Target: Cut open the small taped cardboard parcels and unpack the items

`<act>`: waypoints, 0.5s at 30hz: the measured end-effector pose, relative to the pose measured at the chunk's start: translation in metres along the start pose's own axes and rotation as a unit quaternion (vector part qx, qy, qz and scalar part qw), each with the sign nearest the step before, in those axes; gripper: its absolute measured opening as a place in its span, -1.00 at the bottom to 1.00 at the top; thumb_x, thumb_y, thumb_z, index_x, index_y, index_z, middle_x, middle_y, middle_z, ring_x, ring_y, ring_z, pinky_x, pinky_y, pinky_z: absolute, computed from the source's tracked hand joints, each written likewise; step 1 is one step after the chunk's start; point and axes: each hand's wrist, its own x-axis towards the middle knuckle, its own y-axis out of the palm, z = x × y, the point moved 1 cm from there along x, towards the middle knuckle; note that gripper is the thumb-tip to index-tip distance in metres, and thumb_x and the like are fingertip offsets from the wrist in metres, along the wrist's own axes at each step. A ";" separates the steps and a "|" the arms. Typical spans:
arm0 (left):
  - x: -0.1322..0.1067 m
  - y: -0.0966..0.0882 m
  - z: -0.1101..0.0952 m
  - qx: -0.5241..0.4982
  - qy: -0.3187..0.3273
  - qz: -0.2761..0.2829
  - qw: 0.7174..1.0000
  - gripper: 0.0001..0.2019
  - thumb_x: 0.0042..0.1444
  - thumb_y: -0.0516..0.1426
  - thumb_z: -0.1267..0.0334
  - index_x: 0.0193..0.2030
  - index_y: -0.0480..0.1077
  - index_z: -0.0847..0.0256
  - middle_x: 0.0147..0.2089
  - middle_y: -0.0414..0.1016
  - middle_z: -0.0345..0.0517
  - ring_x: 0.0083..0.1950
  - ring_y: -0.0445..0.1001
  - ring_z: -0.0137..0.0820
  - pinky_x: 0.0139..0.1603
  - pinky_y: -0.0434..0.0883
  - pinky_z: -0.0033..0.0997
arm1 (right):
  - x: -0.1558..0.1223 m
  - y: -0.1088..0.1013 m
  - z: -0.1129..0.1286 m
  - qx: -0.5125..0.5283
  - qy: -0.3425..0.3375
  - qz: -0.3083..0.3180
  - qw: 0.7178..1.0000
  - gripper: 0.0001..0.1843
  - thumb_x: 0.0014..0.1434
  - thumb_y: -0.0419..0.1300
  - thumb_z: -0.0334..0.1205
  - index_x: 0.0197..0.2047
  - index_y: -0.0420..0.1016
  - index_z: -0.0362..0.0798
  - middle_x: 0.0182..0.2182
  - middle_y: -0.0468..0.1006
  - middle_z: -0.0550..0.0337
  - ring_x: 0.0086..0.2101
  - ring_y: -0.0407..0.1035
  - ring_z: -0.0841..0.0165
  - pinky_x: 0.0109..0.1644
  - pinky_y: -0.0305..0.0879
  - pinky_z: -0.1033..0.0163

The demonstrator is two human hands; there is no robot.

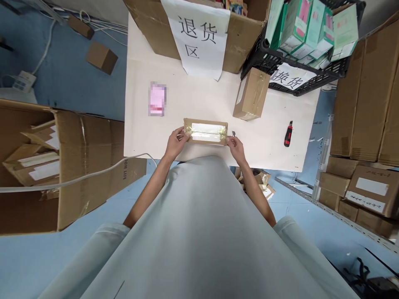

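A small taped cardboard box (205, 131) with white labels on its upper face lies near the front edge of the table. My left hand (177, 143) grips its left end, thumb and fingers closed on the corner. At the opposite end, my right hand (236, 147) has its fingers closed on the lower right corner. A small greyish object (233, 133) shows just above the right fingers; I cannot make out what it is. Behind the box, to the right, another taped cardboard box (252, 94) rests on the white table (193, 97).
A red and black utility knife (288, 133) lies on the right. A blurred pink item (157, 99) is at the left. At the back are a large carton (246, 39) and a black crate (296, 68) of green boxes. An open carton (84, 166) with parcels stands left.
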 end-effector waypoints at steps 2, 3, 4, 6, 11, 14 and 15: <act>-0.002 0.001 0.008 0.014 -0.007 0.005 1.000 -0.41 0.25 0.39 -0.08 0.32 0.56 0.18 0.44 0.58 0.24 0.32 0.66 -0.05 0.42 0.60 0.02 | -0.001 0.003 -0.010 -0.023 0.019 0.008 1.000 -0.28 0.36 0.16 0.56 0.04 0.57 0.03 0.21 0.69 -0.13 0.12 0.62 0.14 0.25 0.56 0.02; -0.003 0.002 0.012 0.022 -0.008 0.008 1.000 -0.43 0.26 0.39 -0.09 0.30 0.56 0.17 0.41 0.60 0.23 0.31 0.66 -0.05 0.40 0.62 0.01 | 0.000 0.003 -0.016 -0.036 0.023 0.008 0.999 -0.30 0.41 0.11 0.52 0.05 0.58 0.03 0.18 0.70 -0.11 0.11 0.61 0.15 0.26 0.55 0.02; -0.002 0.002 0.015 0.030 -0.007 0.011 0.999 -0.45 0.28 0.38 -0.10 0.28 0.57 0.16 0.38 0.63 0.20 0.31 0.67 -0.06 0.38 0.62 0.00 | 0.002 0.002 -0.022 -0.053 0.022 0.001 0.998 -0.33 0.48 0.05 0.46 0.06 0.58 0.03 0.16 0.71 -0.10 0.11 0.60 0.15 0.28 0.53 0.02; -0.001 0.002 0.018 0.046 -0.001 0.013 0.999 -0.46 0.30 0.37 -0.09 0.29 0.56 0.16 0.33 0.66 0.18 0.30 0.67 -0.06 0.35 0.64 -0.02 | 0.008 -0.002 -0.034 -0.108 0.023 -0.035 0.993 -0.43 0.58 -0.03 0.27 0.06 0.58 0.00 0.15 0.70 -0.13 0.16 0.55 0.14 0.36 0.46 0.01; 0.004 0.002 0.011 0.051 0.047 -0.009 0.998 -0.43 0.29 0.36 0.05 0.39 0.49 0.15 0.45 0.56 0.22 0.35 0.65 -0.10 0.34 0.65 -0.07 | 0.023 -0.015 -0.061 -0.280 0.138 -0.104 0.944 -0.65 0.37 0.31 -0.13 0.14 0.52 -0.10 0.26 0.56 -0.35 0.25 0.41 -0.04 0.39 0.38 -0.10; 0.007 0.001 0.001 0.074 0.072 -0.006 0.995 -0.46 0.31 0.32 0.12 0.40 0.50 0.09 0.45 0.54 0.14 0.28 0.68 -0.16 0.27 0.67 -0.13 | 0.027 -0.017 -0.068 -0.310 0.173 -0.077 0.932 -0.65 0.35 0.32 -0.18 0.15 0.50 -0.10 0.25 0.55 -0.33 0.16 0.45 -0.04 0.33 0.41 -0.09; 0.008 0.001 -0.002 0.085 0.078 -0.006 0.993 -0.48 0.31 0.31 0.13 0.39 0.51 0.08 0.44 0.54 0.11 0.23 0.69 -0.18 0.23 0.68 -0.15 | 0.028 -0.018 -0.068 -0.310 0.173 -0.066 0.933 -0.68 0.37 0.32 -0.16 0.12 0.51 -0.08 0.22 0.57 -0.30 0.12 0.47 -0.02 0.30 0.42 -0.08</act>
